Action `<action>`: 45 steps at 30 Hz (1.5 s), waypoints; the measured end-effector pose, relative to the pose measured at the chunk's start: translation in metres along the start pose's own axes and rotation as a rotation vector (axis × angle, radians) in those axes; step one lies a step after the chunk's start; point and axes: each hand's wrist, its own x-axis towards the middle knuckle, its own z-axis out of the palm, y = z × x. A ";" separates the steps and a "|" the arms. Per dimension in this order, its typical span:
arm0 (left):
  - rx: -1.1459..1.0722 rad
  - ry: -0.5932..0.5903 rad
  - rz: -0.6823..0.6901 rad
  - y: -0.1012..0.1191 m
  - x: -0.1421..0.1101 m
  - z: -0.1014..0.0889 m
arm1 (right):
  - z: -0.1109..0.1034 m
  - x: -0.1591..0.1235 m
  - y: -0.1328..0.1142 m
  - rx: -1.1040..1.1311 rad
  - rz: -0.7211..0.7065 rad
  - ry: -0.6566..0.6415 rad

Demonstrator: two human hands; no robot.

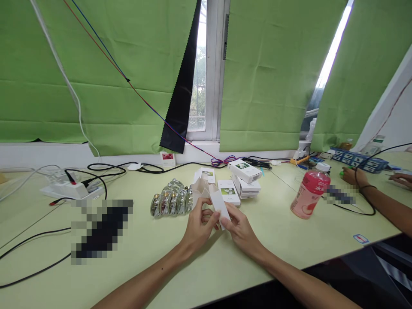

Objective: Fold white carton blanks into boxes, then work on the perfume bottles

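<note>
A white box (219, 205) is resting between the person's two hands, just above the surface (273, 229), its long axis slanting away and slightly left toward the window (197, 86), with what I'm taking for open flaps at the far end. The left hand (198, 222) is curling half-closed around its left side and the right hand (238, 224) is pinching its right edge, both about equally near. Beyond, wrapped metal reels (172, 200) are lying to the left, printed boxes (229, 192) just right, and a pink bottle (309, 192) is standing farther right.
</note>
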 end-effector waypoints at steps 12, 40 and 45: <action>0.016 0.006 0.009 0.002 0.000 0.001 | 0.003 -0.004 0.003 -0.060 -0.048 0.057; 0.008 -0.008 0.035 0.002 -0.002 0.001 | 0.004 -0.006 0.000 -0.333 -0.141 0.113; 0.012 -0.007 0.041 0.001 -0.002 0.000 | 0.004 -0.007 0.000 -0.334 -0.146 0.108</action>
